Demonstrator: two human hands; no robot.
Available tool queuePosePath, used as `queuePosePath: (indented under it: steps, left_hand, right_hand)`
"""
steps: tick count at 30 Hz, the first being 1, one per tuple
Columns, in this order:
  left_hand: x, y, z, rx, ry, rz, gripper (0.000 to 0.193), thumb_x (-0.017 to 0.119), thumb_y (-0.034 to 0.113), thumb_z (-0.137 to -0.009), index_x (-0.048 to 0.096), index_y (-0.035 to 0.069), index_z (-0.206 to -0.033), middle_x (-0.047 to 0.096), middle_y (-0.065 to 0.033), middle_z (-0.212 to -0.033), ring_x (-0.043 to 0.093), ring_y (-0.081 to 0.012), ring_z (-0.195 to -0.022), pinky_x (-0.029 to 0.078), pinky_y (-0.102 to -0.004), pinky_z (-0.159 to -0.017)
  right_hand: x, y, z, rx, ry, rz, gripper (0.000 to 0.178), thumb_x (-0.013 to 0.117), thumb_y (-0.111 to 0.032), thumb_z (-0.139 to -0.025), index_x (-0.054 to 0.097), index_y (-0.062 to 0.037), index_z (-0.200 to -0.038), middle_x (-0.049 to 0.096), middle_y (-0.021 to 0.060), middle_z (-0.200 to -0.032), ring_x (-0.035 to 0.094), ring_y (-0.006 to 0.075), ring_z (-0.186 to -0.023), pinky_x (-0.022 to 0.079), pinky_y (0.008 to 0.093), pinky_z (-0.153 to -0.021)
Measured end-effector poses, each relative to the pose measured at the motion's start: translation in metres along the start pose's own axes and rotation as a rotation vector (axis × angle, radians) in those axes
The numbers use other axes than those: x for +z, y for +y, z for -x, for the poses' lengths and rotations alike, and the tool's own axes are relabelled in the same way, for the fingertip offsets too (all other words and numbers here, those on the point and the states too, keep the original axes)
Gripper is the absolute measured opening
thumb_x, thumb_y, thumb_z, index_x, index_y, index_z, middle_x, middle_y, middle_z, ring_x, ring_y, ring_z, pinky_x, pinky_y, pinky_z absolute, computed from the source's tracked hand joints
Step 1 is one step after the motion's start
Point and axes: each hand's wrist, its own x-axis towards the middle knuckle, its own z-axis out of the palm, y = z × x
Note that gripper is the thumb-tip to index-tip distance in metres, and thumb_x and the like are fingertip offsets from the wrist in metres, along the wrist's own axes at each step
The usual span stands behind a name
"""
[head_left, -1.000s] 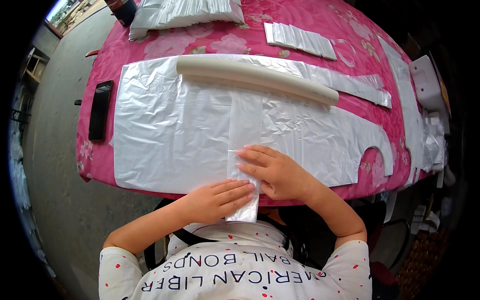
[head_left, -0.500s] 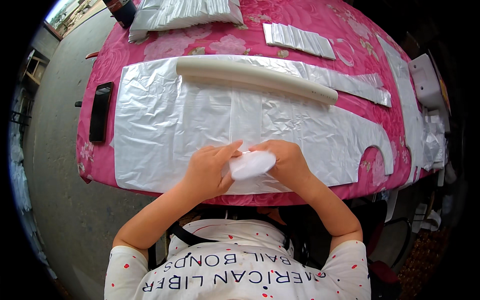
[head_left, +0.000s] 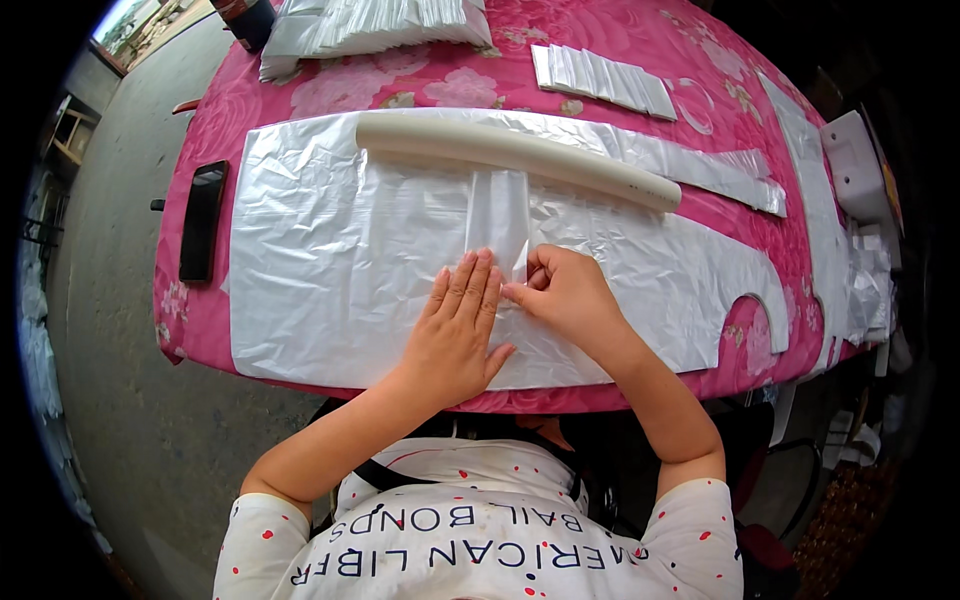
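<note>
One strip (head_left: 499, 212) pointing away is pressed by the flat left hand (head_left: 455, 332), its near end pinched by the right hand (head_left: 570, 298).

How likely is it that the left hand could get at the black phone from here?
Probably yes: only white plastic sheeting, lying flat, seems to be between the left hand and the black phone, though it would need to stretch leftward.

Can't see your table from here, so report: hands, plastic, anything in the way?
Left hand palm-down on plastic sheet. Right hand curled at right edge of folded strip. Pale tube lying across sheet, beyond both hands.
</note>
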Motion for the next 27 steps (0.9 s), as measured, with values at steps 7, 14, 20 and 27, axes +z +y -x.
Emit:
queuePosePath:
  steps: [7,14,20,27]
  left_hand:
    - [-0.010,-0.002,-0.007,-0.013,0.063,0.069,0.073,0.062,0.025,-0.074,0.032,-0.008,-0.132,0.033,-0.0225,-0.139,0.031,-0.0328,-0.130,0.024,-0.0417,-0.107]
    - [-0.013,-0.015,-0.022,0.057,0.143,-0.087,0.055,0.059,0.011,-0.071,0.045,-0.007,-0.122,0.049,-0.0186,-0.125,0.049,-0.0290,-0.114,0.040,-0.0382,-0.091]
    - [-0.012,-0.021,-0.022,0.174,0.195,-0.219,0.039,0.054,0.004,-0.076,0.053,-0.005,-0.114,0.055,-0.0164,-0.119,0.053,-0.0269,-0.108,0.042,-0.0366,-0.089]
    - [-0.014,-0.025,-0.022,0.261,0.267,-0.157,0.035,0.058,0.004,-0.073,0.056,-0.003,-0.107,0.056,-0.0148,-0.116,0.055,-0.0265,-0.106,0.044,-0.0363,-0.086]
  right_hand:
    - [-0.001,0.030,-0.006,-0.925,0.326,0.649,0.062,0.074,-0.021,-0.067,0.051,-0.0022,-0.121,0.052,0.0145,-0.123,0.049,0.0272,-0.113,0.041,0.0373,-0.095]
    - [-0.013,0.030,-0.024,-0.963,0.082,0.511,0.049,0.063,-0.006,-0.071,0.053,-0.0013,-0.118,0.054,0.0128,-0.121,0.048,0.0279,-0.116,0.040,0.0376,-0.097]
    - [-0.010,0.038,-0.026,-0.942,0.117,0.427,0.047,0.051,0.005,-0.067,0.057,-0.0024,-0.113,0.055,0.0114,-0.119,0.049,0.0281,-0.114,0.040,0.0373,-0.097]
    - [-0.010,0.033,-0.025,-0.908,0.132,0.379,0.046,0.051,0.006,-0.065,0.059,-0.0016,-0.109,0.057,0.0109,-0.117,0.051,0.0280,-0.111,0.043,0.0363,-0.094]
